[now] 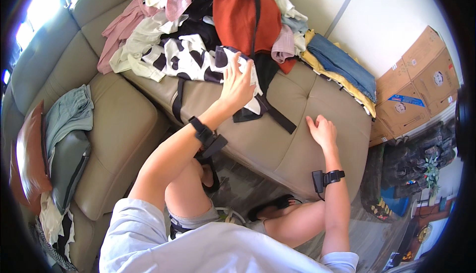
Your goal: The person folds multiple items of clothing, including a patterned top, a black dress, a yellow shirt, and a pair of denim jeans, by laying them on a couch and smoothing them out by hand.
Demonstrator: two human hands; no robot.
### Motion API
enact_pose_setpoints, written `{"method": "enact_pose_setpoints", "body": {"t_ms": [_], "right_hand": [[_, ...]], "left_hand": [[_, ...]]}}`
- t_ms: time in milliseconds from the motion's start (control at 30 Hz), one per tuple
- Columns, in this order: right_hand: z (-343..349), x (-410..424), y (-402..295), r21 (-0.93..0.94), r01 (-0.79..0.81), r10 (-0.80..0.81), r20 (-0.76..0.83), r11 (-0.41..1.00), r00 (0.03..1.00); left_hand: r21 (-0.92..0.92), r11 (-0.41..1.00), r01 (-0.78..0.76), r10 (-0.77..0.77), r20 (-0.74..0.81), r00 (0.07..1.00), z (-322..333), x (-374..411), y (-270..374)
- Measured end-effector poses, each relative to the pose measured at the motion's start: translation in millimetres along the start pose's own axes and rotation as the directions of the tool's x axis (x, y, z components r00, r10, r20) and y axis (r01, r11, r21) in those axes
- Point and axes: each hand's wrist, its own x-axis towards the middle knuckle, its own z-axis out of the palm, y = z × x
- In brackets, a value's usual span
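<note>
My left hand (238,83) is over a black-and-white spotted garment (187,59), its fingers touching a white part with a dark edge. Whether the fingers pinch the cloth cannot be made out. A dark strap (279,116) of cloth trails from beneath that hand toward the sofa's front. My right hand (323,131) holds nothing; it hovers over or rests on the beige leather sofa seat (290,150), fingers loosely curled and thumb apart. Behind the spotted garment lie a rust-red garment (245,16) and a pale cream garment (145,46).
Folded blue jeans (342,64) lie on yellow cloth (334,77) at the right. Cardboard boxes (405,102) stand against the wall. At the left are a brown cushion (33,157), a dark green cushion (68,169) and grey-blue shorts (72,109). A pink garment (122,31) drapes behind.
</note>
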Motion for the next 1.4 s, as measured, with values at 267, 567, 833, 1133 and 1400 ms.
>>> {"method": "enact_pose_setpoints", "body": {"t_ms": [267,567,833,1133,1400], "right_hand": [[-12.1,-6.2,-19.9,0.574,-0.042,-0.052,0.147,0.818,0.988],[-29.0,-21.5,-48.8,0.775,0.106,-0.144,-0.019,0.623,0.989],[-4.1,-17.6,110.5,0.535,-0.202,0.388,-0.261,0.820,0.884],[-11.1,-26.8,209.8,0.324,-0.478,0.577,-0.416,0.816,0.703],[-40.0,-19.0,155.5,0.124,-0.039,0.109,-0.632,0.992,0.768]], "left_hand": [[-0.519,0.837,0.171,0.035,0.363,0.931,43.5,6.3,15.7],[-0.847,0.531,0.011,0.512,0.331,0.792,27.6,-10.8,117.4],[-0.452,0.819,-0.354,0.555,0.464,0.691,58.4,-13.9,82.0],[-0.356,0.889,-0.288,0.456,0.637,0.621,44.3,0.4,61.8],[-0.071,0.997,-0.036,0.067,0.495,0.866,43.7,11.6,35.9]]}}
